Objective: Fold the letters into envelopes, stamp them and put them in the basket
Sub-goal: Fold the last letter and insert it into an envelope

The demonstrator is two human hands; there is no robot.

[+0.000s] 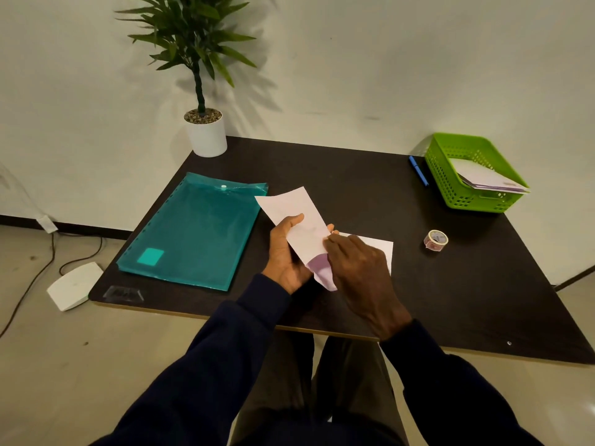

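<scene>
Two hands on one envelope over the dark table

Both hands meet near the middle of the table (338,175), close to its near edge. The left hand (285,252) grips a white envelope (296,214) from the left, thumb lying across its face and fingertips showing past its right edge. The envelope is held tilted, its far end pointing away and to the left, its near end showing a purple lining. The right hand (357,262) comes in from the right with its fingers curled onto the envelope's near part, just above the purple patch; its thumb is hidden. A white sheet (376,244) lies flat on the table under and beyond the right hand.

At the far right corner stands a green basket (441,175) with several envelopes (486,180) leaning inside it. A blue pen (418,170) lies just beside the basket's left wall. A small roll of stamps (435,240) sits nearer, between the basket and the hands, and apart from both.

On the left of the table lies a teal plastic folder (196,230), snapped shut. A potted plant (207,136) in a white pot stands at the far left corner, against the wall. On the floor to the left sits a flat white device (75,284) with cables (80,257) near it.
</scene>
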